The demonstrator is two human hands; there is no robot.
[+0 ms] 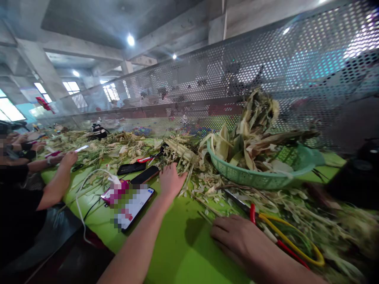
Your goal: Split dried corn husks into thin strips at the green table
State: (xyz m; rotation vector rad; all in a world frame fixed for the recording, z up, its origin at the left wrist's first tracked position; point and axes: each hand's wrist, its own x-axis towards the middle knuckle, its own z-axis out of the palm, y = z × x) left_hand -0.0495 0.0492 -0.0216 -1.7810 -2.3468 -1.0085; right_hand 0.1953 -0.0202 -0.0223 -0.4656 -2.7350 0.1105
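A perforated metal screen walls off the far edge of the long green table, which runs from the lower right away to the left; its near edge cuts diagonally below the forearms, and the widest bare patch lies between the two hands. Dry husk and leaf scraps cover the far strip and thicken on the right. A teal mesh basket, heaped with husks, stands near the screen, beyond the right hand. A co-worker's arm reaches in from the left edge. A lit phone lies left of the left forearm, with two dark phones just beyond it. Shears with red and yellow handles lie just beside the right hand, which rests palm down, fingers loosely spread and gripping nothing. The left hand lies flat and open, fingertips touching the husk scraps and grasping nothing.
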